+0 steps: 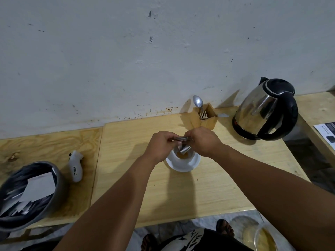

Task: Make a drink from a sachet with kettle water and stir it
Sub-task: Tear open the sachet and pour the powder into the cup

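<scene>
Both hands meet over a white cup (pixel 183 163) standing in the middle of the wooden table (pixel 208 187). My left hand (pixel 160 144) and my right hand (pixel 204 140) pinch a silver sachet (pixel 184 148) between them. Its open end hangs tilted down into the cup. Brownish powder shows inside the cup. A steel kettle (pixel 262 109) with a black lid and handle stands at the back right on its base. A spoon (pixel 198 102) and a fork (pixel 203 114) stick up from a wooden holder (pixel 205 117) by the wall.
A grey bowl (pixel 58 180) holding several sachets sits at the front left. A white labelled device (pixel 75 168) lies beside it. A leaflet (pixel 326 134) lies at the far right. A container with yellowish contents (pixel 264 238) and my feet are on the floor below.
</scene>
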